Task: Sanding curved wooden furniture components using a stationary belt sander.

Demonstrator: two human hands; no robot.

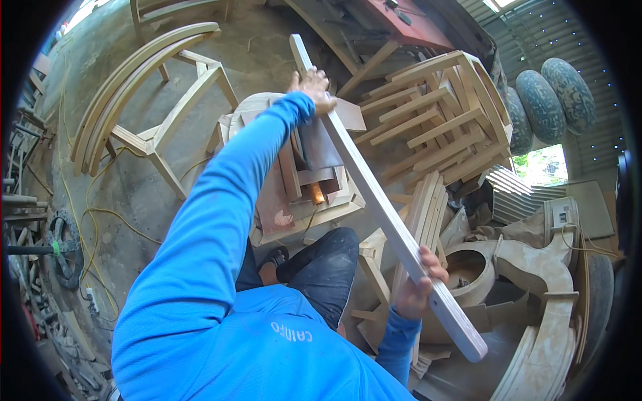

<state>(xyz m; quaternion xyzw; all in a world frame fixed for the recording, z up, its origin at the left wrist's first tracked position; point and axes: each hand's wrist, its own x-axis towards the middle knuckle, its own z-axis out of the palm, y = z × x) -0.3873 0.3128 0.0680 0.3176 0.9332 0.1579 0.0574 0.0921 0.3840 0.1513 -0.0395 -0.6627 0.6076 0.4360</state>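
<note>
A long, pale wooden bar point(374, 190) runs slantwise from the upper middle to the lower right, its near end rounded. Across its far part lies my left hand point(313, 90), thumb apart from the fingers, holding it from above. My right hand point(422, 284) is closed around the bar nearer its rounded end. Under the bar, close to my left hand, is a machine with a smooth grey curved surface point(319, 144), set on a wooden stand point(294, 230). A small orange-lit part point(316, 194) shows below that surface. The bar partly hides the machine, so contact between them cannot be made out.
An unfinished wooden frame with curved rails point(134, 87) stands at the left. Stacked chair-like frames point(435, 120) are at the right, near large round patterned objects point(568, 97). Curved wooden parts point(535, 267) crowd the lower right. A yellow cord point(90, 214) crosses the floor.
</note>
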